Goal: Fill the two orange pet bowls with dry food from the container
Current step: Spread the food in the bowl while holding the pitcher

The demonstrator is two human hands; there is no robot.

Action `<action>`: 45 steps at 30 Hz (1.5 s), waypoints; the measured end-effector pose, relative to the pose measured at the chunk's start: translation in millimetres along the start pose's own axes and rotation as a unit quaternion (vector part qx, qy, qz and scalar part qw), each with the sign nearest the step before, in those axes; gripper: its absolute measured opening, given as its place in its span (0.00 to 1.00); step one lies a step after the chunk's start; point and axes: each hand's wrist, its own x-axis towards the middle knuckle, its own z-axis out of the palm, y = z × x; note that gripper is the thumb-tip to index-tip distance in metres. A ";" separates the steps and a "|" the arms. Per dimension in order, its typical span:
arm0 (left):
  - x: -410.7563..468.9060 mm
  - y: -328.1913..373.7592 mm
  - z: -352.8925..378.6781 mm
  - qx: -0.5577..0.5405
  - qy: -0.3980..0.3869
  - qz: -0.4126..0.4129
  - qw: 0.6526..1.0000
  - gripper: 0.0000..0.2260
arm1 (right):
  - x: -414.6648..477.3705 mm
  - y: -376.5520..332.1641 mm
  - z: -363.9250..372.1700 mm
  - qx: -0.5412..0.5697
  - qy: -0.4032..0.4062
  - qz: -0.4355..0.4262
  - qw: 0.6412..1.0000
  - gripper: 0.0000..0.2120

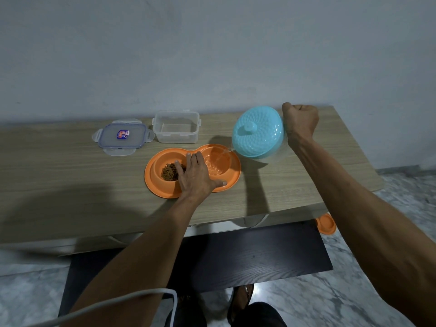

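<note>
An orange double pet bowl (155, 185) lies on the wooden table. Its left bowl holds brown dry food (169, 172). Its right bowl (218, 164) holds water, and a thin stream runs into it. My left hand (197, 177) presses flat on the middle of the double bowl, fingers spread. My right hand (300, 120) is closed on the handle of a tilted clear jug with a light blue lid (258, 132), spout toward the right bowl. The clear food container (176, 126) stands behind the bowls and looks empty.
The container's clear lid (122, 136), with a blue seal and a sticker, lies at the back left. A grey wall runs behind the table. A dark board (247, 253) lies below the table's front edge. Another orange object (326, 224) sits on the marble floor at the right.
</note>
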 end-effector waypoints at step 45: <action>-3.1 -1.0 1.5 -0.009 0.021 0.001 1.000 0.55 | 62.1 34.6 63.4 0.209 -0.003 0.245 0.947 0.11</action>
